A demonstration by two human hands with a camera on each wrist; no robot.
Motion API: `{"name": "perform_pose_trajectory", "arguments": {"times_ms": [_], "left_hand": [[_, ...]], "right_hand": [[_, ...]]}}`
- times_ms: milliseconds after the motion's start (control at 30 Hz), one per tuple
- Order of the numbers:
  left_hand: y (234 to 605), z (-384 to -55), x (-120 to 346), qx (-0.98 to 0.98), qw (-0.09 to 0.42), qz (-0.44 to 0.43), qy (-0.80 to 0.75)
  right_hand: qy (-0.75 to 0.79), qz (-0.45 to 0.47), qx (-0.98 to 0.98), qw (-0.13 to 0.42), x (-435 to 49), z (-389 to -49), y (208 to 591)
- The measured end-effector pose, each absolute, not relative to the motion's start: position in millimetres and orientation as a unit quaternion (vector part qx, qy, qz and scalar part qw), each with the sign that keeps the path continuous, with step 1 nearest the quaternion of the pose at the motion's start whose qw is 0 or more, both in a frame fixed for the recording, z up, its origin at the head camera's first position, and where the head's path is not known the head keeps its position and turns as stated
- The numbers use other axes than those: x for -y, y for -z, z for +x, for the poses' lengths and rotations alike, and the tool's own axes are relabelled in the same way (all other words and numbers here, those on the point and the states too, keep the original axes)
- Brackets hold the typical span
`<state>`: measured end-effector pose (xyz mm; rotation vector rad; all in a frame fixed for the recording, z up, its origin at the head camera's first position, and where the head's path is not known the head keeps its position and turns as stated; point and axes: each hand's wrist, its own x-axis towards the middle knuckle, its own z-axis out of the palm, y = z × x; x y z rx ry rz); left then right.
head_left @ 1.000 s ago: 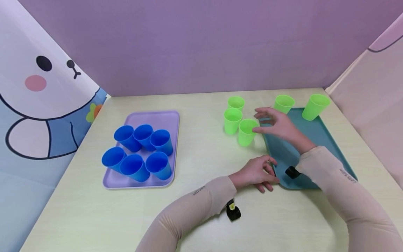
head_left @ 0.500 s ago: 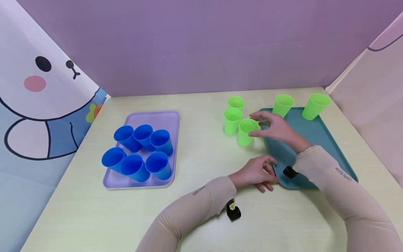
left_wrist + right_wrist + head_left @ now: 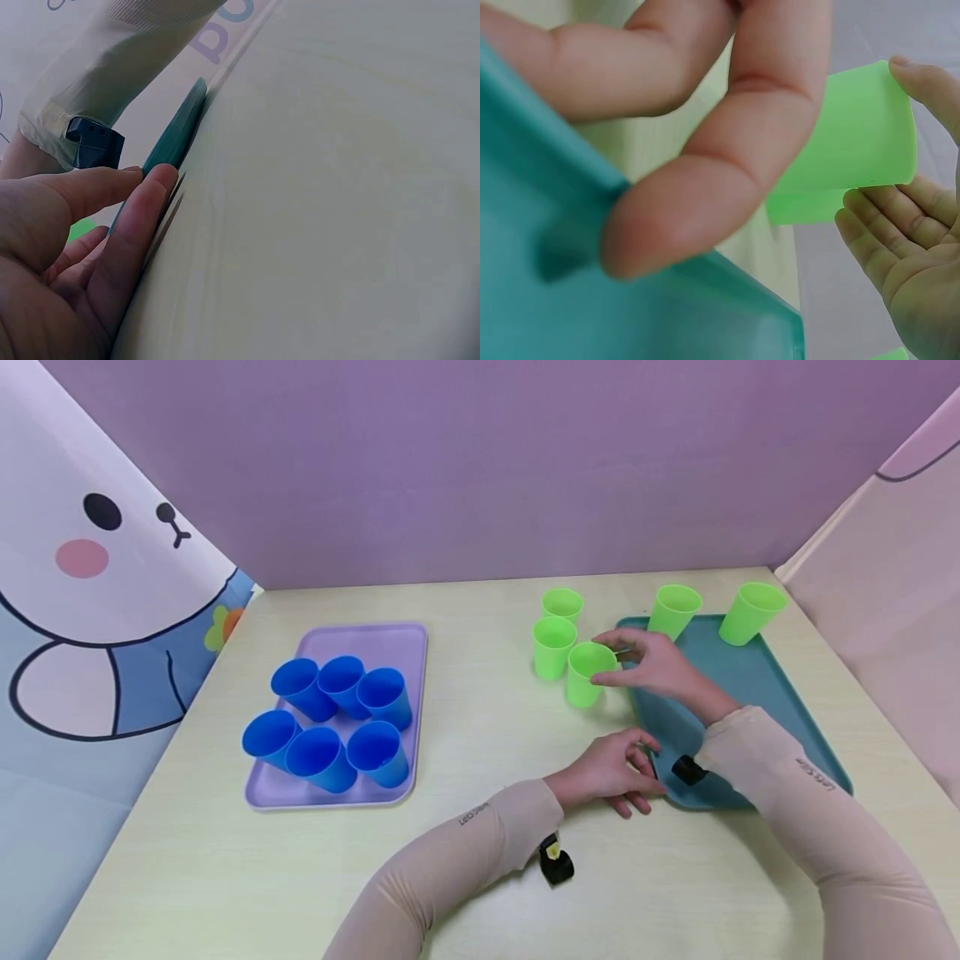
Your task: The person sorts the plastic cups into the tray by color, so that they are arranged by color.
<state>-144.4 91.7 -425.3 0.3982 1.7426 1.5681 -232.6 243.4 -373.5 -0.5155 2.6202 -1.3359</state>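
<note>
In the head view my right hand [image 3: 660,667] holds a light green cup [image 3: 582,685], its thumb at the near side and fingers round the back. The right wrist view shows that thumb at the rim of the green cup [image 3: 862,135] and the other fingers along its opposite side. My left hand [image 3: 607,772] grips the near left edge of a teal tray [image 3: 708,652]. Close up in the left wrist view, fingertips meet at the edge of the teal tray [image 3: 176,139]. Behind the held cup two more green cups, one a front cup [image 3: 553,652], stand upright on the table.
One green cup [image 3: 675,608] stands at the teal tray's far edge, another green cup [image 3: 750,617] at its far right corner. To the left, a lilac tray [image 3: 408,652] carries several blue cups [image 3: 386,693]. A purple wall [image 3: 495,485] rises behind the table [image 3: 480,710].
My right hand has moved a little left and its fingers have come round the front green cup. The left hand, the trays and the other cups have stayed put.
</note>
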Motion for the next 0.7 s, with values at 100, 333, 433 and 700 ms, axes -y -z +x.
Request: {"name": "perform_pose_trajectory", "arguments": {"times_ms": [100,333,433,700], "left_hand": [[426,-145,-92,-0.682,0.372,0.154,-0.611],[425,-144,-93,-0.686,0.369,0.152,-0.608],[425,-144,-93,-0.686,0.367,0.153,-0.608],[429,-144,-95,-0.683,0.363,0.153,-0.615]], "right_hand": [[0.45,-0.17,-0.874,0.073,-243,-232,373],[0.458,-0.17,-0.872,0.023,-245,-229,372],[0.464,-0.156,-0.872,0.013,-247,-228,370],[0.483,-0.117,-0.868,-0.001,-258,-222,365]]}}
